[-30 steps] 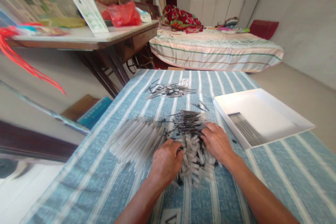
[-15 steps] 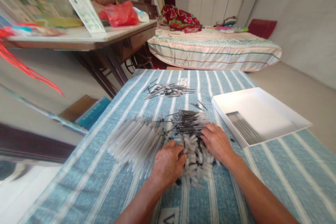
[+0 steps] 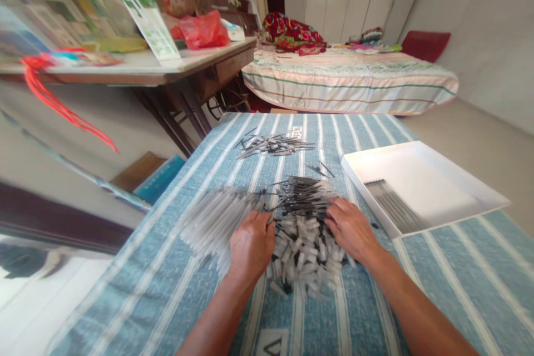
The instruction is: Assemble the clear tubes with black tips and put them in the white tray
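Left hand point(image 3: 252, 242), fingers curled, at the right edge of the translucent tubes point(image 3: 217, 219), which lie side by side. Right hand point(image 3: 351, 228), fingers bent, at the right end of the dark slender rods point(image 3: 302, 194). Whether either hand grips a piece cannot be told. The short translucent caps point(image 3: 308, 258) lie heaped between the hands, on the near side of the rods. Beyond the right hand, to its right, stands a white tray point(image 3: 450, 178) containing a row of assembled sticks point(image 3: 394, 206); all rest on striped cloth point(image 3: 167, 300).
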A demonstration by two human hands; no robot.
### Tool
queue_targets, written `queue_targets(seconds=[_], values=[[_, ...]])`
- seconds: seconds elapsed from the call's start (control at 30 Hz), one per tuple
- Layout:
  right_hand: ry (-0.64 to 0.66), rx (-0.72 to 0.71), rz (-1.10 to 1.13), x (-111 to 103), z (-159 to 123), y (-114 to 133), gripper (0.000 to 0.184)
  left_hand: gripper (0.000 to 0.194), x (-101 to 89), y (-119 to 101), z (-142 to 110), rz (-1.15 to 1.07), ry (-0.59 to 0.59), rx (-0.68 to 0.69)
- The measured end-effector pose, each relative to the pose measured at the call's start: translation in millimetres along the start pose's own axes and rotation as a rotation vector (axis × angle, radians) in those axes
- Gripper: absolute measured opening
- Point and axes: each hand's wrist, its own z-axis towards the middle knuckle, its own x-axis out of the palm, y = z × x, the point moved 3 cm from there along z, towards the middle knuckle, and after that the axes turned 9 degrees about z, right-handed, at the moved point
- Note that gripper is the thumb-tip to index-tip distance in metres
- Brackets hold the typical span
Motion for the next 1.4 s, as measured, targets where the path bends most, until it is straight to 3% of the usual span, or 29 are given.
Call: queue_targets(seconds=[0.23,0.5,0.77,1.17,1.4], values=[[-0.128,-0.156,0.140,-13.2,-5.8,-7.4,0.013,0.022,-4.5,-11.6,-1.2,0.206,0.080,-0.029],[-0.116,-0.236,0.200,-18.0,-7.3,-4.8,0.022,0.023,0.5,-14.3,6.5,0.268,0.150,-0.070],[-0.126,-0.184,0.338,-16.6,-8.7,-10.1,0.022,0.017,3.6,-14.3,7.0,0.276,0.127,-0.036],[-0.135,-0.157,0.328,-16.7,-9.2,-11.8,0.021,0.017,4.7,-15.3,7.8,0.263,0.135,-0.024],[-0.117,-0.186,0.320,-19.4,-8.7,-9.0,0.025,0.007,0.0,-14.1,8.2,0.097,0.081,-0.027]])
